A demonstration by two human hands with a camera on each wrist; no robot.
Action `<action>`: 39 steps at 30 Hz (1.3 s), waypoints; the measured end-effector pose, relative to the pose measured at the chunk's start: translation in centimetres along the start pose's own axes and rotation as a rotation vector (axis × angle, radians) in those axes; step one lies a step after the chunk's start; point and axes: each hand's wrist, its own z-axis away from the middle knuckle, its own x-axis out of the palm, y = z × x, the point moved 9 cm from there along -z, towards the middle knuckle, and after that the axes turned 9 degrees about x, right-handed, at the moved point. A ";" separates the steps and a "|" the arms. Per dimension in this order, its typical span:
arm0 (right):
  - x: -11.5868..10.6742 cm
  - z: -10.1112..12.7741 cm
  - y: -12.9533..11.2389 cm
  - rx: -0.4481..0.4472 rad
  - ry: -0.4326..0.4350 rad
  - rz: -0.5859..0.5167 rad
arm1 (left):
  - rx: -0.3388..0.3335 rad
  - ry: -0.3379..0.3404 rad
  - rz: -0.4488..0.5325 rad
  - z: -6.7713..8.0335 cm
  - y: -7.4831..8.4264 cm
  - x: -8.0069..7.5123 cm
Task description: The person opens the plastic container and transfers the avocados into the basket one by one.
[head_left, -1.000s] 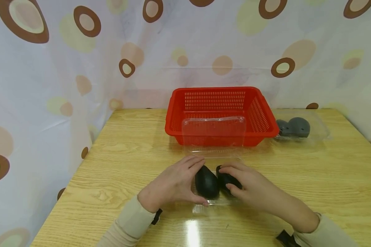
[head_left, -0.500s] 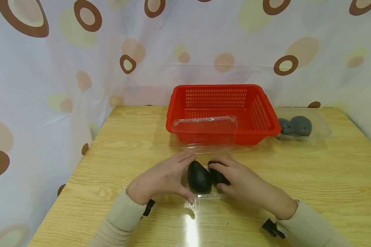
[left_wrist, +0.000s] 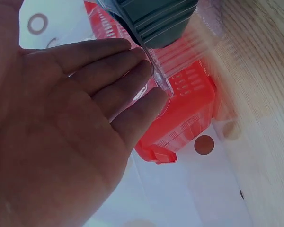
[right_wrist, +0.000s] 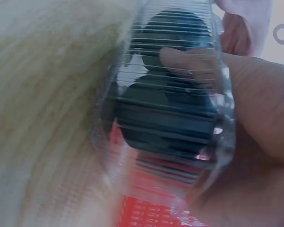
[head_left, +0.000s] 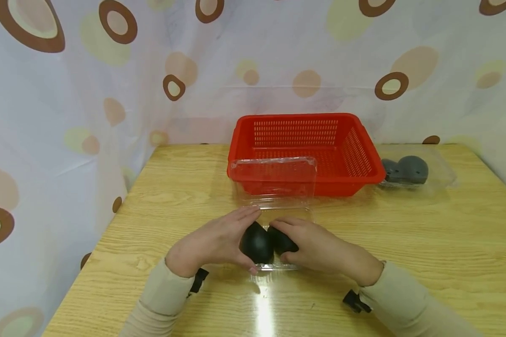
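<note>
A clear plastic clamshell box (head_left: 274, 267) stands on the table, its lid (head_left: 274, 180) raised toward the back. Two smooth black teardrop-shaped pieces, a left one (head_left: 257, 244) and a right one (head_left: 283, 241), lie side by side in it. My left hand (head_left: 215, 243) spans the box's left end, thumb at the near rim. In the left wrist view its fingers (left_wrist: 128, 104) are nearly straight along the clear edge. My right hand (head_left: 320, 245) grips the right piece; in the right wrist view its thumb (right_wrist: 180, 59) reaches inside the ribbed wall against the pieces.
A red plastic basket (head_left: 341, 187) stands behind the box, and the raised lid overlaps its front. To its right a second clear box (head_left: 444, 175) holds grey rounded pieces (head_left: 411, 169). Behind the wooden table (head_left: 173, 187) hangs a patterned curtain (head_left: 143, 103).
The box, both black pieces and both hands have shifted left. The right hand still holds the right piece. The head view has moved slightly.
</note>
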 end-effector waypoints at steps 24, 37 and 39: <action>-1.5 0.3 0.0 -0.039 0.123 -0.080 | -0.013 0.030 -0.069 0.0 0.4 -0.4; -4.0 1.4 0.8 -0.038 0.189 -0.108 | 0.016 0.040 -0.081 -0.1 0.7 -0.4; -4.1 1.6 0.9 -0.032 0.189 -0.119 | 0.024 0.044 -0.086 -0.1 0.7 -0.4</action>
